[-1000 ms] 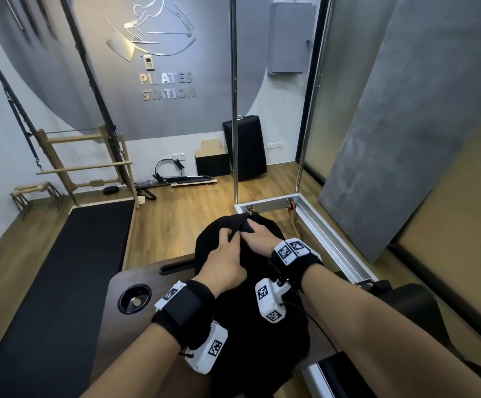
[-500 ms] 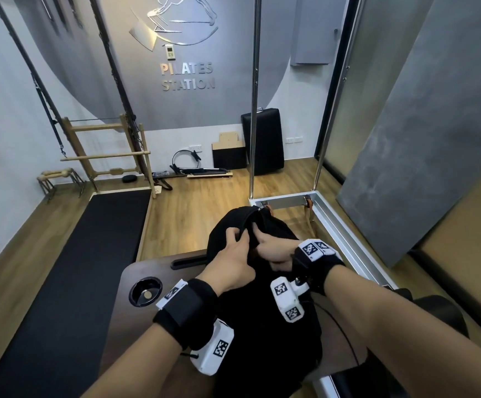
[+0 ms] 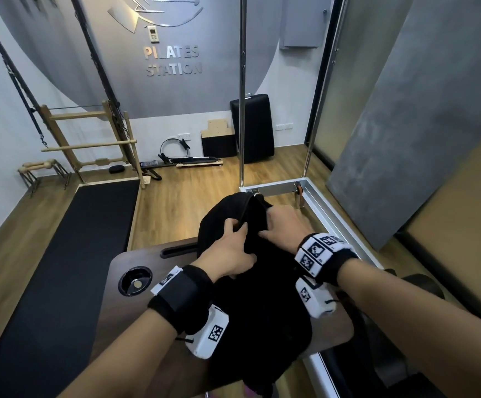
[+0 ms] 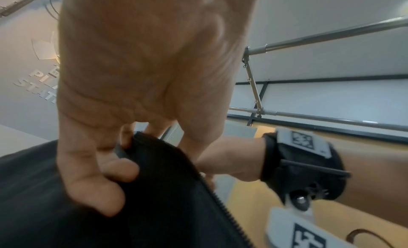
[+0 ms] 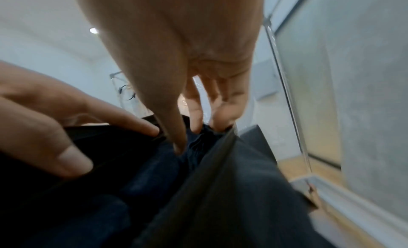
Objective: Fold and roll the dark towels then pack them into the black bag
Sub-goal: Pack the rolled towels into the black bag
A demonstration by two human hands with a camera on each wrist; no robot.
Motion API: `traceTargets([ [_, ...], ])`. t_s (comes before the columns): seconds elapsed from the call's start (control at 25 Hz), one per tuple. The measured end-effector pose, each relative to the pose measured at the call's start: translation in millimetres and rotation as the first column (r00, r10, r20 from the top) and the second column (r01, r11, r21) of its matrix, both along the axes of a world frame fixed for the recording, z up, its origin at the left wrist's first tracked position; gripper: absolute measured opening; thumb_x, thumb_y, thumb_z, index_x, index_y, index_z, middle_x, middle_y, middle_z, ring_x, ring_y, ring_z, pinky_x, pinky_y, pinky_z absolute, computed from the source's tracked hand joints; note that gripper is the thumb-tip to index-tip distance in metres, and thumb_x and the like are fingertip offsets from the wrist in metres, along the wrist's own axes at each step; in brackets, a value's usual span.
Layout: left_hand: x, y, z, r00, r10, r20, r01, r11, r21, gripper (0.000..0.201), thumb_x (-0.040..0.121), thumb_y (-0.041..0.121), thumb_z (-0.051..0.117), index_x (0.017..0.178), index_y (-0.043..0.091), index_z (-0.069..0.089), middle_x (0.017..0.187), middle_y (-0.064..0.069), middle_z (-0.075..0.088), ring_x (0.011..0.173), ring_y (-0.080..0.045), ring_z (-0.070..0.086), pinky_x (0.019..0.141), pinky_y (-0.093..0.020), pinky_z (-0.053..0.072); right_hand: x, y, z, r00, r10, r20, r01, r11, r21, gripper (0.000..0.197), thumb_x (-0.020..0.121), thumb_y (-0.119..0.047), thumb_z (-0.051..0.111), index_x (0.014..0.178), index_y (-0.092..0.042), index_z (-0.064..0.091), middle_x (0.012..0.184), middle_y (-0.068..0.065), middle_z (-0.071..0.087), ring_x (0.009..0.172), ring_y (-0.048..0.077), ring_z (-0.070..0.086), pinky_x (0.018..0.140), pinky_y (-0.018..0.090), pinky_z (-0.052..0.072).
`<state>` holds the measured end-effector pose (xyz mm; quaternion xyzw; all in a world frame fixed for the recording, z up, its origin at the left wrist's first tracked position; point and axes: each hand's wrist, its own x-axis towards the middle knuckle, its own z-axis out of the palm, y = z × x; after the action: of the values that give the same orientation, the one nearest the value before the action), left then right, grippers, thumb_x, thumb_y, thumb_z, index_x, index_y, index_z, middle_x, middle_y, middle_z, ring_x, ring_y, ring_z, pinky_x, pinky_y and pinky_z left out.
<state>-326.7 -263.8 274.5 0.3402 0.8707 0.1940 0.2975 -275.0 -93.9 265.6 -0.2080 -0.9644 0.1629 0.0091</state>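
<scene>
left hand (image 3: 228, 251) grip: clamped on black bag (image 3: 250, 300) zipper edge | right hand (image 3: 284, 226) grip: fingers inside opening, pinching far rim

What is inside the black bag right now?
Dark blue towel fabric shows through the black bag's opening, between the left hand and right hand. How many towels lie inside is hidden.

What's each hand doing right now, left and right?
Left hand: fingers curled over the zipper edge of the black bag, gripping it.
Right hand: fingers curled onto the bag's opposite edge, thumb in the opening.
</scene>
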Motion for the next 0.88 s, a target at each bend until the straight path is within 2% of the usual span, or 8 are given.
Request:
traceTargets([
  [0.12,1.1,2.8,-12.0,0.998,-0.041,-0.057,0.038,0.998,-0.051,0.081,0.102,0.037,0.063,0.166,0.029,0.014,0.163,0.012,-0.001,0.093,-0.028,0.070,0.078,-0.038,0.065,34.7,1.3,-1.8,0.922,-0.024,0.386,-0.004,0.997,0.072,0.045,0.078,-0.051,0.081,0.085,-0.018,0.052,0.082,-0.001,0.060,0.071,0.020,0.059,0.050,0.028,0.038],
  [0.2,4.1,5.4,-25.5,0.981,-0.089,-0.171,0.073,0.993,-0.097,0.084,0.102,0.043,0.062,0.167,0.027,0.012,0.168,0.007,-0.004,0.105,-0.032,0.067,0.087,-0.041,0.059,45.3,2.0,-5.4,0.896,-0.052,0.440,0.054,0.999,0.008,0.034,0.086,-0.033,0.079,0.090,-0.012,0.052,0.083,0.006,0.064,0.063,0.021,0.059,0.046,0.029,0.042],
  [0.28,9.1,6.0,-39.4,0.947,-0.113,-0.302,0.078,0.989,-0.127,0.085,0.102,0.049,0.058,0.167,0.023,0.010,0.171,0.001,-0.005,0.112,-0.038,0.065,0.090,-0.042,0.052,47.1,4.1,-1.4,0.950,-0.076,0.303,0.151,0.962,-0.230,0.021,0.092,-0.010,0.071,0.088,-0.008,0.051,0.069,0.011,0.069,0.050,0.026,0.065,0.046,0.033,0.054],
  [0.44,21.8,11.9,-52.2,0.879,-0.172,-0.444,0.092,0.976,-0.197,0.087,0.102,0.051,0.056,0.168,0.017,0.009,0.173,-0.012,-0.007,0.111,-0.040,0.067,0.079,-0.039,0.046,43.2,-11.1,4.4,0.992,-0.123,-0.030,0.089,0.843,-0.530,0.017,0.089,0.002,0.068,0.082,-0.010,0.059,0.046,0.001,0.061,0.039,0.022,0.063,0.039,0.025,0.048],
  [0.68,-10.8,-1.7,-21.0,0.933,-0.357,-0.049,0.340,0.917,-0.207,0.088,0.093,0.055,0.070,0.166,0.034,0.027,0.173,0.004,-0.018,0.121,-0.029,0.066,0.087,-0.030,0.055,54.1,-19.7,-8.0,0.994,-0.037,0.105,0.105,0.614,-0.783,0.021,0.097,-0.007,0.063,0.115,-0.010,0.052,0.092,0.024,0.070,0.077,0.031,0.074,0.069,0.044,0.065],
  [0.76,-28.0,-2.2,-6.5,0.940,-0.320,0.121,0.330,0.941,-0.077,0.081,0.094,0.049,0.074,0.163,0.027,0.037,0.170,-0.001,0.020,0.101,-0.018,0.073,0.076,-0.028,0.062,51.1,-8.0,0.1,0.992,-0.025,0.126,0.112,0.652,-0.750,0.017,0.101,-0.007,0.058,0.116,-0.007,0.053,0.099,0.028,0.072,0.088,0.037,0.075,0.073,0.048,0.066],
  [0.84,-43.0,7.5,2.3,0.967,-0.232,0.107,0.217,0.967,0.135,0.044,0.101,0.035,0.070,0.141,0.019,0.062,0.132,-0.005,0.066,0.086,-0.013,0.075,0.067,-0.029,0.064,40.0,2.5,11.1,0.996,-0.044,0.084,0.091,0.678,-0.729,0.011,0.103,-0.007,0.054,0.113,-0.003,0.057,0.101,0.032,0.072,0.090,0.043,0.076,0.070,0.046,0.066],
  [0.88,-50.6,14.4,6.3,0.988,-0.142,0.060,0.124,0.963,0.240,0.027,0.103,0.031,0.066,0.126,0.017,0.069,0.115,-0.004,0.073,0.081,-0.013,0.075,0.065,-0.028,0.063,31.3,8.3,16.4,0.997,-0.072,0.041,0.079,0.675,-0.734,0.010,0.104,-0.007,0.054,0.111,-0.001,0.058,0.098,0.031,0.073,0.086,0.043,0.076,0.066,0.043,0.065],
])
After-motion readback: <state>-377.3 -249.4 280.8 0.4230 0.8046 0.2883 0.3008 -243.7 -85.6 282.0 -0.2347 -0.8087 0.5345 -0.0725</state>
